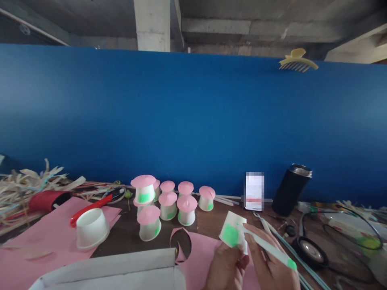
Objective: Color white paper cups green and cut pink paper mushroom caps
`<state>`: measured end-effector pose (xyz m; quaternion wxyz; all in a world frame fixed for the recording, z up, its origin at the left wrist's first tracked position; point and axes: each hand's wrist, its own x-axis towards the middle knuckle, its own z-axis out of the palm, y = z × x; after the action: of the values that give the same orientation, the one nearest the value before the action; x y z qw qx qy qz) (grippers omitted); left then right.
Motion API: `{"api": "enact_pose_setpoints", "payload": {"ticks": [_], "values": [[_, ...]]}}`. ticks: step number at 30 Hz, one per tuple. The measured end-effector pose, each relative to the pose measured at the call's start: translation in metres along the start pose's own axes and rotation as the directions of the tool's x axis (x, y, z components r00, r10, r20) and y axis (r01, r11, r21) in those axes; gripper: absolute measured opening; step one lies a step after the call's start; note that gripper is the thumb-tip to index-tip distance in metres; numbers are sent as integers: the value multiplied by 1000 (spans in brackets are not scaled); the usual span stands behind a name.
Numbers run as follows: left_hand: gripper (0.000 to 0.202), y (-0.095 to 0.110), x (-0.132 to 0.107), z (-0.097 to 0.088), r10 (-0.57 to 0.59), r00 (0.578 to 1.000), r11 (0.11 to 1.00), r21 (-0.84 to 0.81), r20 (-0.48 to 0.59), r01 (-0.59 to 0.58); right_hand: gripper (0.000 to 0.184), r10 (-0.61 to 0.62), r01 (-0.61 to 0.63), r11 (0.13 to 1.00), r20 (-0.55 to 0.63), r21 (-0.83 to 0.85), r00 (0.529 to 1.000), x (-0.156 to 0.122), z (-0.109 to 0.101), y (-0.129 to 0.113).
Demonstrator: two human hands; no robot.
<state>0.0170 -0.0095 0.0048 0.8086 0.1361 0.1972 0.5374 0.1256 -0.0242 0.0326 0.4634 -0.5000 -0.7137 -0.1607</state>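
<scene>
At the lower right my left hand (225,266) grips a small white paper cup (238,219), tilted, with a bright green patch on its side. My right hand (276,272) is closed on a white marker (266,245) with a green end, its other end up against the cup. Under both hands lies a pink paper sheet (201,251) with a round hole cut in it. Several small white cups with pink cone-shaped paper tops stand further back, one of them a front cup (149,229); green patches show on many, and one is stacked on another.
At left, a plain white cup (92,229) and a red-handled tool (90,209) rest on pink paper (45,237). A white box (121,270) sits in front. A black bottle (290,189), headphones (311,249) and cables are on the right. A blue partition (193,121) stands behind.
</scene>
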Motion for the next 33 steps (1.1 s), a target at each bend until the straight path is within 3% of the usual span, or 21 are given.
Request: {"api": "enact_pose_setpoints", "payload": {"ticks": [15, 33], "values": [[28, 2, -4, 2, -28, 999, 999, 48, 45, 26, 22, -3, 3, 1000, 9, -16, 1000, 1, 1, -1], [28, 5, -7, 5, -31, 999, 999, 6, -31, 31, 22, 3, -4, 997, -8, -73, 1000, 4, -3, -4]]}}
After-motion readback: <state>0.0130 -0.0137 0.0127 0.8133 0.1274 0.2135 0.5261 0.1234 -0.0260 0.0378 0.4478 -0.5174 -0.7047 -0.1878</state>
